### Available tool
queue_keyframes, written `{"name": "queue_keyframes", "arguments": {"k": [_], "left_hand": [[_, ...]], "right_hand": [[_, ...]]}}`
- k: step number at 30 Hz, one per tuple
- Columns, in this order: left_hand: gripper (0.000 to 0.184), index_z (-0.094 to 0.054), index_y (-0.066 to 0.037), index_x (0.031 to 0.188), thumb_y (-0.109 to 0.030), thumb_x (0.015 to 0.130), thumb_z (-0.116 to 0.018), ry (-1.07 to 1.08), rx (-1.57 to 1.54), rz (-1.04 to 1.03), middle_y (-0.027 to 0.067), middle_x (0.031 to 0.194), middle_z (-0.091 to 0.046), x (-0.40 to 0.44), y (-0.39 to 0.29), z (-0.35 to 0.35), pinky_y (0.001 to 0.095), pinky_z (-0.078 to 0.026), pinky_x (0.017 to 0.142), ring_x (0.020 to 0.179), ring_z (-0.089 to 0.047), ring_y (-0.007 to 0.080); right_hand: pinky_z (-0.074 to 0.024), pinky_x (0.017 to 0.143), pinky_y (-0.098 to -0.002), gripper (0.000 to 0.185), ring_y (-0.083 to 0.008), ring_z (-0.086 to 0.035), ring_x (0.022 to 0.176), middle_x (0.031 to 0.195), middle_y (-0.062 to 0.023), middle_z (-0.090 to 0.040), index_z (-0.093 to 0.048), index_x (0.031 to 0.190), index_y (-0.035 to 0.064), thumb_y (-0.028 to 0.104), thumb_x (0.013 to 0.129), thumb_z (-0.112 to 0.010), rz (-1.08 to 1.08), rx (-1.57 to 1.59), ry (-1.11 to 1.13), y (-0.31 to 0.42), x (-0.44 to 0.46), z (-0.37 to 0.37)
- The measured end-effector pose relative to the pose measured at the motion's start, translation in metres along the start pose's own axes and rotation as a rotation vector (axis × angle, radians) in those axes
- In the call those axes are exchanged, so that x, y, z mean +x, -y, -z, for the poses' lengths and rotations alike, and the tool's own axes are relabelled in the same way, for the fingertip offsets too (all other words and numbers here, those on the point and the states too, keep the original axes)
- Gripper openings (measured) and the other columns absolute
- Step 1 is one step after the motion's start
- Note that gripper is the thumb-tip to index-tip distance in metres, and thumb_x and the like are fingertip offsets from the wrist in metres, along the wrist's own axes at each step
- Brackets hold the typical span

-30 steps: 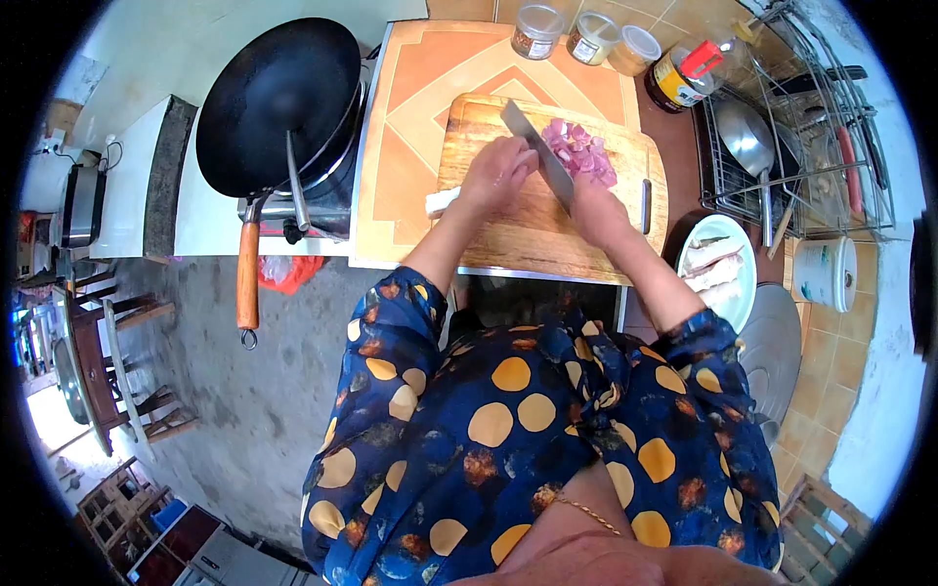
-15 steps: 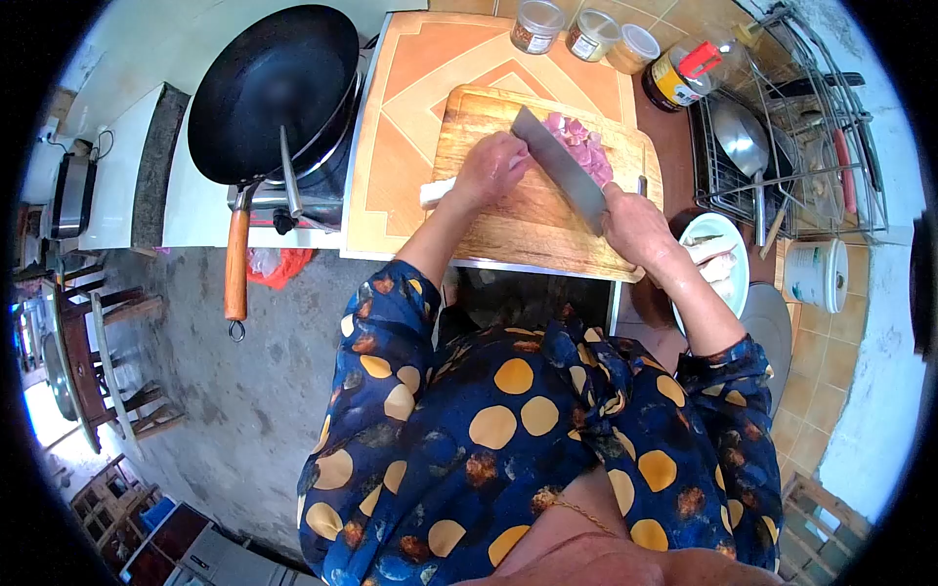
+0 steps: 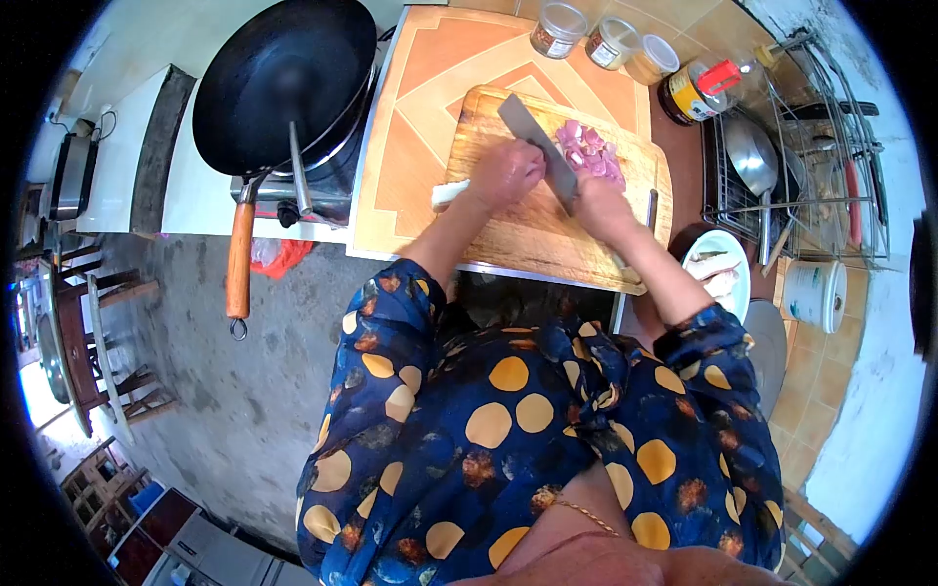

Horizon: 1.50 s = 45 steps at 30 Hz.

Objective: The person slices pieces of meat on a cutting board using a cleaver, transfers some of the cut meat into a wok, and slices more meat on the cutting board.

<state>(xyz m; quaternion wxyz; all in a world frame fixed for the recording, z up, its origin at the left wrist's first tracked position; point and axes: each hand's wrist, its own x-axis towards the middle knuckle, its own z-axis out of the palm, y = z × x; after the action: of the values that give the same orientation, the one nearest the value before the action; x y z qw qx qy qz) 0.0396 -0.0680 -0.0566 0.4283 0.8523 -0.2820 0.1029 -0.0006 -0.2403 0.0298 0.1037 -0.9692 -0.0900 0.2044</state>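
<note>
My right hand [image 3: 602, 209] grips the handle end of a broad cleaver [image 3: 536, 146], whose blade slants up and left over the wooden cutting board [image 3: 547, 244]. Beside the blade, my left hand [image 3: 508, 173] has its fingers curled together; whatever lies beneath them is hidden. Chopped pink-purple pieces [image 3: 589, 153] are heaped on the board just right of the blade. A white object [image 3: 448, 193] rests at the board's left edge, next to my left wrist.
On the left a black wok [image 3: 283, 88] sits on a stove with a ladle [image 3: 299, 171] in it. Jars [image 3: 559, 29] and a bottle [image 3: 698, 90] line the back. To the right are a wire rack [image 3: 782, 146] and a bowl [image 3: 728, 244] holding pale pieces.
Since half a second ago, my right hand and the cleaver have moved left, closer to my left hand. The whole view has shifted slightly.
</note>
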Motion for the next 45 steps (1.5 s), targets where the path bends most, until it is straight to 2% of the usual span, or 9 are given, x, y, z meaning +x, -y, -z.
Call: {"name": "queue_keyframes", "arguments": {"k": [4, 6, 13, 16, 28, 30, 33, 36, 45], "left_hand": [[0.011, -0.06, -0.006, 0.076, -0.017, 0.075, -0.061, -0.08, -0.027, -0.059, 0.0126, 0.074, -0.057, -0.002, 0.005, -0.009, 0.041, -0.045, 0.061, 0.07, -0.056, 0.0307], [0.008, -0.061, -0.007, 0.077, -0.015, 0.076, -0.062, -0.033, 0.178, -0.169, 0.0108, 0.075, -0.058, -0.002, 0.01, -0.005, 0.04, -0.045, 0.062, 0.072, -0.056, 0.028], [0.014, -0.061, -0.007, 0.086, -0.016, 0.075, -0.065, -0.011, 0.093, -0.224, 0.0121, 0.079, -0.058, -0.017, 0.004, 0.011, 0.0387, -0.046, 0.069, 0.079, -0.056, 0.0287], [0.019, -0.061, -0.006, 0.09, -0.016, 0.074, -0.066, 0.008, 0.139, -0.164, 0.0127, 0.082, -0.059, -0.019, -0.004, 0.01, 0.0395, -0.047, 0.068, 0.078, -0.057, 0.031], [0.019, -0.061, -0.004, 0.085, -0.019, 0.074, -0.067, -0.049, 0.027, -0.104, 0.0144, 0.081, -0.059, -0.014, -0.001, 0.013, 0.0406, -0.046, 0.067, 0.074, -0.057, 0.0328], [0.017, -0.061, -0.005, 0.084, -0.018, 0.075, -0.065, 0.263, 0.261, 0.018, 0.0144, 0.08, -0.059, -0.008, 0.0, 0.014, 0.041, -0.046, 0.068, 0.077, -0.057, 0.0323], [0.015, -0.061, -0.005, 0.084, -0.017, 0.075, -0.064, 0.194, 0.156, -0.069, 0.015, 0.082, -0.058, -0.008, -0.005, 0.021, 0.0412, -0.046, 0.07, 0.078, -0.057, 0.0331], [0.017, -0.061, -0.006, 0.086, -0.017, 0.074, -0.064, 0.02, 0.049, 0.017, 0.0148, 0.086, -0.057, -0.019, -0.006, 0.012, 0.0407, -0.046, 0.072, 0.079, -0.056, 0.0331], [0.032, -0.06, -0.008, 0.099, -0.019, 0.07, -0.068, 0.04, 0.128, 0.059, 0.0151, 0.098, -0.054, -0.028, -0.017, 0.034, 0.0404, -0.046, 0.076, 0.087, -0.055, 0.0338]], "right_hand": [[-0.0473, 0.076, -0.0465, 0.027, -0.0398, -0.061, 0.086, 0.087, -0.0292, -0.06, -0.048, 0.1, -0.0046, 0.008, 0.077, -0.053, -0.043, 0.036, -0.036, -0.004, 0.001, -0.008], [-0.0471, 0.077, -0.0463, 0.028, -0.0397, -0.06, 0.088, 0.087, -0.0292, -0.06, -0.048, 0.102, -0.0043, 0.009, 0.077, -0.053, -0.049, 0.055, 0.015, -0.004, -0.01, -0.008], [-0.0465, 0.077, -0.0455, 0.027, -0.0391, -0.059, 0.088, 0.087, -0.0288, -0.06, -0.05, 0.1, -0.0048, 0.013, 0.079, -0.053, -0.103, -0.015, 0.04, -0.017, -0.051, 0.013], [-0.0459, 0.078, -0.0457, 0.026, -0.0396, -0.059, 0.088, 0.088, -0.0273, -0.06, -0.05, 0.1, -0.0048, 0.012, 0.08, -0.052, -0.08, 0.013, -0.054, -0.004, -0.064, 0.033], [-0.0444, 0.079, -0.046, 0.026, -0.0405, -0.058, 0.089, 0.088, -0.0289, -0.059, -0.049, 0.098, -0.007, 0.011, 0.08, -0.053, -0.057, 0.028, 0.103, 0.004, -0.056, 0.032], [-0.0453, 0.08, -0.0452, 0.025, -0.0386, -0.059, 0.091, 0.092, -0.0277, -0.06, -0.051, 0.098, -0.0066, 0.011, 0.08, -0.052, -0.066, 0.03, 0.14, 0.014, -0.04, 0.029], [-0.0463, 0.078, -0.0457, 0.025, -0.0395, -0.06, 0.088, 0.09, -0.0271, -0.061, -0.05, 0.099, -0.0059, 0.01, 0.08, -0.051, 0.029, 0.061, 0.028, 0.018, -0.013, 0.002], [-0.0463, 0.078, -0.0463, 0.025, -0.0398, -0.06, 0.088, 0.091, -0.0265, -0.061, -0.05, 0.101, -0.0042, 0.01, 0.081, -0.05, -0.064, 0.033, 0.043, 0.02, -0.001, -0.008], [-0.0458, 0.079, -0.0445, 0.03, -0.0398, -0.059, 0.089, 0.089, -0.0279, -0.06, -0.05, 0.105, -0.004, 0.013, 0.08, -0.052, -0.064, 0.019, 0.099, -0.013, -0.047, 0.008]]}}
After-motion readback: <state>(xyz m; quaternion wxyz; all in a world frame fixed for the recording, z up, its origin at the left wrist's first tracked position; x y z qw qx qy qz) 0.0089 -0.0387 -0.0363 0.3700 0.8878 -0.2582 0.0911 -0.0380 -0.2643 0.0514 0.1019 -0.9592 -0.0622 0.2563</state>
